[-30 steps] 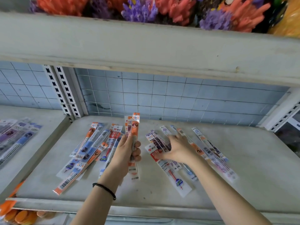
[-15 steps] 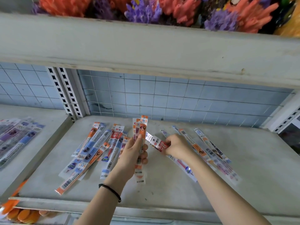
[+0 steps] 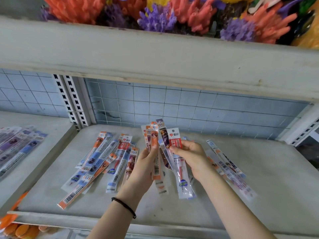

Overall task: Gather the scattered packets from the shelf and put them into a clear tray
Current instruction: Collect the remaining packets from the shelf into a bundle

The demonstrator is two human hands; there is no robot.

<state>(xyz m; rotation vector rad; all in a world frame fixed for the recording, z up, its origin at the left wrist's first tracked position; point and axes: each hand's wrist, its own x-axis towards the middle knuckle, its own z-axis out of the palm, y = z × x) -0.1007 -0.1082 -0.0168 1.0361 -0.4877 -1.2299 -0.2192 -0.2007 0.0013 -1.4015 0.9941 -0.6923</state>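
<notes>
Long, narrow packets lie scattered on a grey shelf (image 3: pixel 269 171). My left hand (image 3: pixel 143 166) grips an upright bunch of packets (image 3: pixel 154 135), orange and purple at the top. My right hand (image 3: pixel 191 156) pinches a red-labelled packet (image 3: pixel 174 140) beside that bunch, touching it. A loose pile of packets (image 3: pixel 101 157) lies to the left of my hands. Several more packets (image 3: pixel 226 166) lie to the right, partly behind my right forearm. No clear tray is in view.
An upper shelf (image 3: pixel 155 56) overhangs closely, holding orange and purple plush items (image 3: pixel 198 16). A blue wire-grid back panel (image 3: pixel 172 104) closes the rear. A slotted upright (image 3: pixel 69 99) divides off a left bay holding more packets (image 3: pixel 17 147). Orange items (image 3: pixel 19 230) sit below.
My right hand lifted a red-labelled packet off the shelf and brought it up against the bunch in my left hand. My left hand rose slightly and shifted right.
</notes>
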